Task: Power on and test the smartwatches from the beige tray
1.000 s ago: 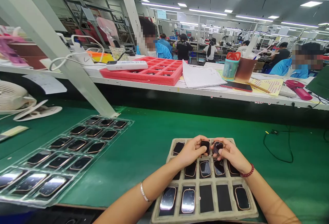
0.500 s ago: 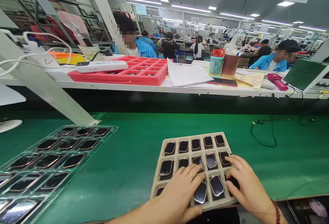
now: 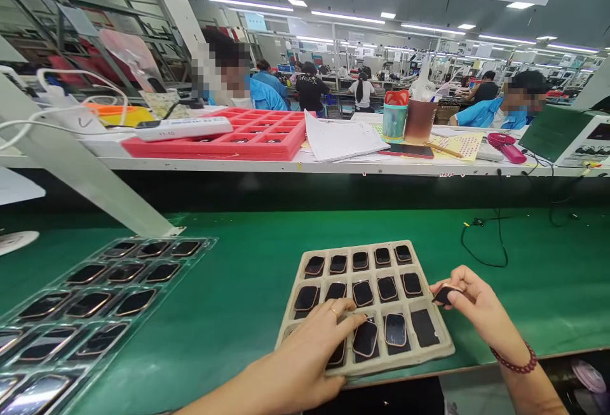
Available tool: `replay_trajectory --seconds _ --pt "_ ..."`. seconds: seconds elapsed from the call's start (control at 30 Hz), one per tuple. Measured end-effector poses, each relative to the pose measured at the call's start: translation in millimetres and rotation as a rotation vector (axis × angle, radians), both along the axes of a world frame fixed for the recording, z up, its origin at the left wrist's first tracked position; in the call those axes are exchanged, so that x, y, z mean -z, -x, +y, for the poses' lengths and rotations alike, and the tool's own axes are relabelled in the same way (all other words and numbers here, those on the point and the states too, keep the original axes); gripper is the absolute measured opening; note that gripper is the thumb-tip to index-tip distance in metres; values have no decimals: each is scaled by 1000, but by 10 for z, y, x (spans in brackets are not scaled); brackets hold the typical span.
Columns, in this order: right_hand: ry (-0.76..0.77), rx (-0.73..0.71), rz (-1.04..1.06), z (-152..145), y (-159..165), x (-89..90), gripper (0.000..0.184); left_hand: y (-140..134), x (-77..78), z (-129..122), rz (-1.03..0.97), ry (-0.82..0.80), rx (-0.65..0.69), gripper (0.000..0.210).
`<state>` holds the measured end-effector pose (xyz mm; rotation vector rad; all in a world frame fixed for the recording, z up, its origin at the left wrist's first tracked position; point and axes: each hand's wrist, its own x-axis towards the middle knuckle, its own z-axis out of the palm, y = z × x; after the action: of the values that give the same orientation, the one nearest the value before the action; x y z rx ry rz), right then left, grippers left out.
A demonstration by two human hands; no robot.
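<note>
A beige moulded tray [image 3: 413, 359] stands on the green table top, holding rows of black square smartwatch bodies with gold-coloured rims. My left hand [image 3: 317, 342] rests over its front left part, fingers spread, the fingertips at a smartwatch body [image 3: 365, 339] and the thumb by the near edge. Part of the front row is hidden under this hand. Just beyond the tray's right side, my right hand [image 3: 479, 307] pinches another smartwatch body [image 3: 445, 294] between thumb and fingers, tilted above the table. The front right compartment [image 3: 425, 328] shows only a dark pad.
On the left lies a clear plastic tray [image 3: 157, 292] with more smartwatch bodies. A slanted white post [image 3: 109, 180] rises behind it. Across the back runs a shelf with a red foam tray [image 3: 214, 146], papers [image 3: 340, 138] and cups. A black cable [image 3: 502, 243] lies at right.
My right hand has lifted a smartwatch body from the front right compartment and moved right and up past the tray edge. My left hand has shifted slightly left.
</note>
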<state>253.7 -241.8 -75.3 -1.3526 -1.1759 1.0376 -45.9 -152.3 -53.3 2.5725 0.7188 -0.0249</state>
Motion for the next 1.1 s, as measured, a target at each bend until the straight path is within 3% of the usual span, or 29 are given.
replay_trajectory --seconds 0.07,0.27,0.33,0.4,0.53,0.6,0.67,0.77,0.83,0.93,1.1 --pt "1 30 113 7 -57 58 21 -4 -13 5 4 -1 1 75" --pt "54 159 259 -2 -109 357 24 -73 218 -28 70 -104 43 79" --pt "39 195 299 -34 -130 431 24 -108 215 -10 68 -121 39 77" --pt "-30 233 323 -100 -171 474 23 -134 114 32 40 -85 50 74" --pt "-251 281 278 -314 -271 471 16 -125 -243 164 -49 16 30 66" --pt "-278 214 173 -400 -243 434 15 -96 -382 255 -85 42 12 64" --pt "-212 57 -1 -424 -112 388 16 -63 -445 371 -111 33 -9 64" --pt "-121 -223 -324 -337 223 341 15 -1 -420 600 -128 -50 -92 61" --pt "-143 -356 -483 -246 430 329 13 67 -365 775 -128 -115 -164 59" --pt "-161 -410 -600 -155 558 318 13 242 -258 1019 -111 -186 -261 58" --pt "-100 -408 -606 -201 362 354 11 641 22 1268 -36 -291 -373 57"
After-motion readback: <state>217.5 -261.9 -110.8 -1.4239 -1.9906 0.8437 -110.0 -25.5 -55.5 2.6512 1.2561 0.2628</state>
